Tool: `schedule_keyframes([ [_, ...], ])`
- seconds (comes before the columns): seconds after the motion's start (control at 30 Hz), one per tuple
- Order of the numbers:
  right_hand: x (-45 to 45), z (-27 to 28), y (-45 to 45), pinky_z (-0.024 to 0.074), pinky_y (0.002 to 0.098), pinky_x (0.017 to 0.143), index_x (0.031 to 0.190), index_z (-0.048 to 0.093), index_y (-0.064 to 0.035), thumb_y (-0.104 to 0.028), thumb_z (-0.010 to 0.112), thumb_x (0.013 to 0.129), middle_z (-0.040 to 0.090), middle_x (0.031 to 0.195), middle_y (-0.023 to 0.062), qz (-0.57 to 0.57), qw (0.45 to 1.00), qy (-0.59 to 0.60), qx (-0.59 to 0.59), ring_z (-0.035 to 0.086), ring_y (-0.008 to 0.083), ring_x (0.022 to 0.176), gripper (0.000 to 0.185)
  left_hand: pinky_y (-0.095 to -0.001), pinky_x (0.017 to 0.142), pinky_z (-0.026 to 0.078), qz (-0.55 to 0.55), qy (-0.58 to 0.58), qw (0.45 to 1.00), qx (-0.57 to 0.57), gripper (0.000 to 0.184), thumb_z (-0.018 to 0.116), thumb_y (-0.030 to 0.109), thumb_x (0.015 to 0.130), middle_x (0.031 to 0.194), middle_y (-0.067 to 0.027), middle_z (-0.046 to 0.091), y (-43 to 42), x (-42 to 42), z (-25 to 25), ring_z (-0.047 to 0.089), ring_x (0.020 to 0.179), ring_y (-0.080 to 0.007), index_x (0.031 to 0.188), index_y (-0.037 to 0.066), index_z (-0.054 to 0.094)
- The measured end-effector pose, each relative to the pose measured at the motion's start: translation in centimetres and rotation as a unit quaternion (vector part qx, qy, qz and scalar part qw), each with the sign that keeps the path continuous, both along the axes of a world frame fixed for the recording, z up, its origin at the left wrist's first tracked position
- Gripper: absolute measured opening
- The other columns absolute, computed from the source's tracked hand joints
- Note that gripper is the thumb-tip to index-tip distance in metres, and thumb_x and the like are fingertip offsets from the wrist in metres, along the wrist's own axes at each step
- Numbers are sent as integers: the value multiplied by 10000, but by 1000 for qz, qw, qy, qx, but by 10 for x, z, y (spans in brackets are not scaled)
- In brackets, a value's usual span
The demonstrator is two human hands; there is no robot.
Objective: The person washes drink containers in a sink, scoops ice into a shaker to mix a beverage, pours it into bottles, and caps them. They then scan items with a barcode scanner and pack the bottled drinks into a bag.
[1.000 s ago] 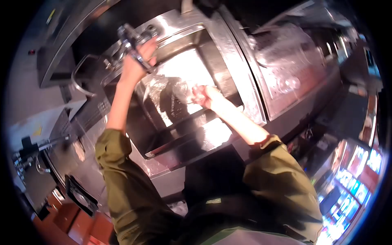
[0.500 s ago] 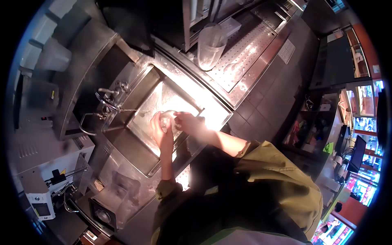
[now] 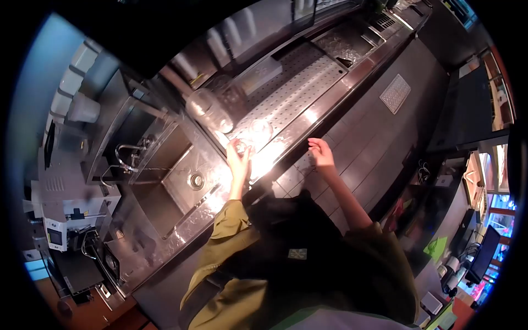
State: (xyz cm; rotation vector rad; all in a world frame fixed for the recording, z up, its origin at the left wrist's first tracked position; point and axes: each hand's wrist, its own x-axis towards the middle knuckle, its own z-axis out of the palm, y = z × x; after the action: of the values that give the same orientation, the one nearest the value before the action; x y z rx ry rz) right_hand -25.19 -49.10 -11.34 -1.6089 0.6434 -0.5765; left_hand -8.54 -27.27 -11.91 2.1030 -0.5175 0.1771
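My left hand (image 3: 237, 163) is wrapped round a small clear glass or cup (image 3: 241, 147) at the near edge of the perforated steel drainboard. Just beyond it on the board is another clear round item (image 3: 260, 130), blurred by glare. A tall clear pitcher (image 3: 210, 110) lies or leans to the upper left of that hand. My right hand (image 3: 321, 153) is in the air over the floor, right of the counter, with its fingers apart and nothing in it.
The steel sink (image 3: 176, 187) with a round drain is left of my left hand, its faucet (image 3: 127, 157) at the back. The perforated drainboard (image 3: 297, 82) runs to the upper right, bearing a white box (image 3: 262, 75). A floor grate (image 3: 395, 94) lies further right.
The view has shifted right along the counter. Both hands have left the sink; my left hand carried the glass to the drainboard, and my right hand has let go and moved right.
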Motion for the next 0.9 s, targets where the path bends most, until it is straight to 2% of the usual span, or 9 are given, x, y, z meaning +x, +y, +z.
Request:
schedule_keyframes([
  [0.2,-49,2,-94,454,244,791,1050,556,8,10,455,869,582,984,54,-23,998,15,52,556,110,854,207,-432,962,378,75,-172,978,94,556,726,160,733,1154,-197,542,-75,4,68,495,1104,-355,1193,-34,482],
  [0.27,-50,4,-113,449,243,775,1038,548,3,9,444,880,583,972,49,-24,994,9,108,558,108,850,190,-405,968,378,-60,-171,980,84,482,665,181,784,1157,-198,545,-140,37,83,498,1106,-352,1190,-13,491],
  [0.5,-10,53,-226,473,279,765,996,569,13,-25,463,888,597,953,83,34,997,16,69,594,149,825,157,-477,1059,262,29,-26,926,375,917,741,295,699,1471,-169,230,-262,151,-26,233,1355,-322,1420,53,229],
  [0.6,0,43,-298,472,277,763,1009,571,8,-28,478,884,582,975,84,28,996,44,72,594,152,812,160,-480,1028,289,31,-109,909,402,975,755,313,652,1438,-165,289,-262,142,-31,266,1337,-313,1419,23,226],
  [0.63,5,42,-322,470,275,765,989,581,9,-32,479,883,582,971,76,32,994,59,91,594,151,815,152,-449,1022,299,30,32,909,413,967,754,343,636,1394,-184,355,-274,139,16,326,1294,-322,1404,16,265],
  [0.67,8,41,-343,462,266,767,989,577,3,-28,470,888,583,949,60,45,994,47,88,582,136,820,150,-425,1013,316,53,-112,908,401,960,769,337,604,1347,-210,407,-253,147,-36,369,1251,-348,1378,4,310],
  [0.7,14,39,-363,454,256,769,988,574,-3,-25,461,894,584,927,43,54,995,34,82,571,122,824,150,-421,1017,316,-23,157,900,407,977,773,352,590,1361,-223,388,-266,158,12,352,1256,-372,1375,-6,314],
  [0.73,26,41,-387,446,247,772,988,571,-9,-21,451,899,585,905,27,65,995,13,76,559,108,829,150,-439,1019,310,6,-60,919,389,971,772,400,615,1375,-227,372,-240,159,-39,347,1259,-373,1366,-16,317],
  [0.9,73,37,-501,477,263,719,977,575,1,7,440,871,595,875,44,38,997,39,49,577,116,784,172,-396,968,413,190,102,972,-94,859,794,399,670,1289,-230,440,-254,100,24,442,1187,-354,1292,-32,387],
])
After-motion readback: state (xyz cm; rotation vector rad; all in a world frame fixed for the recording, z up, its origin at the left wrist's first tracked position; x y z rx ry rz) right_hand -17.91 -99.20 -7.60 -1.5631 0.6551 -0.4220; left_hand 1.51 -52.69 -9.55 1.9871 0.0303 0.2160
